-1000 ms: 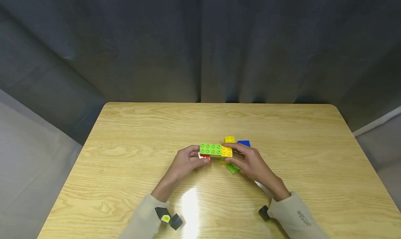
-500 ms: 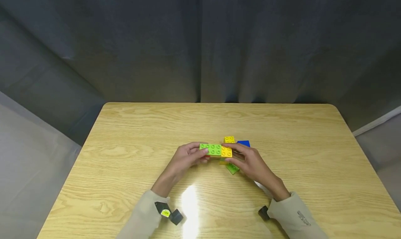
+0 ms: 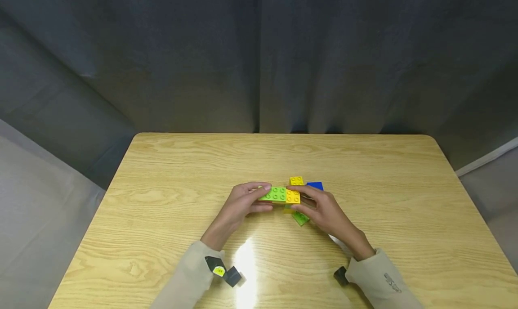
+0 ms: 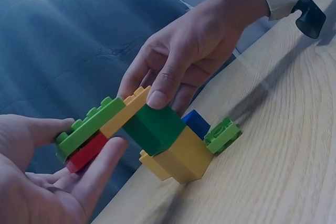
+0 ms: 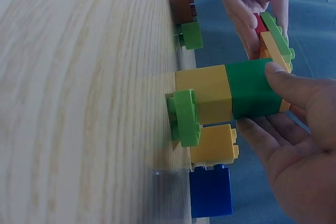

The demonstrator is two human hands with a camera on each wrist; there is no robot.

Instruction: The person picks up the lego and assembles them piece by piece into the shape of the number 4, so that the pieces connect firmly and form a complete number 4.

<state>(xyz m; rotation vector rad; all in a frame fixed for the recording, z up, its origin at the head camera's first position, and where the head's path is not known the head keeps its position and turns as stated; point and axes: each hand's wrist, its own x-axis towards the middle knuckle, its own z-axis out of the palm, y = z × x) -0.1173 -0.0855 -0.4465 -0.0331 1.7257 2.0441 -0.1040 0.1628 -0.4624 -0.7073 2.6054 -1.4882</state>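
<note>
A long light green toy brick (image 3: 276, 194) sticks out to the left beside a flat yellow brick (image 3: 293, 196). A red brick (image 4: 89, 153) lies against the light green one's underside. My left hand (image 3: 236, 205) pinches this end, thumb on the studs and a finger below the red brick. The yellow brick tops a dark green block (image 4: 157, 129), which stands on a larger yellow block (image 4: 186, 153) on the table. My right hand (image 3: 328, 210) grips the dark green block near its top, thumb on one side and fingers on the other.
Around the stack's base sit a small light green brick (image 3: 301, 218), a yellow brick (image 3: 296, 180) and a blue brick (image 3: 315, 185). In the right wrist view, a brown brick (image 5: 181, 8) and another green brick (image 5: 192, 35) lie farther off. A dark curtain (image 3: 259, 66) hangs behind the table (image 3: 182, 165).
My left thumb has moved from the red brick up onto the light green brick's studs, with the fingers now underneath. The red brick has gone out of sight from above. My right hand stays put.
</note>
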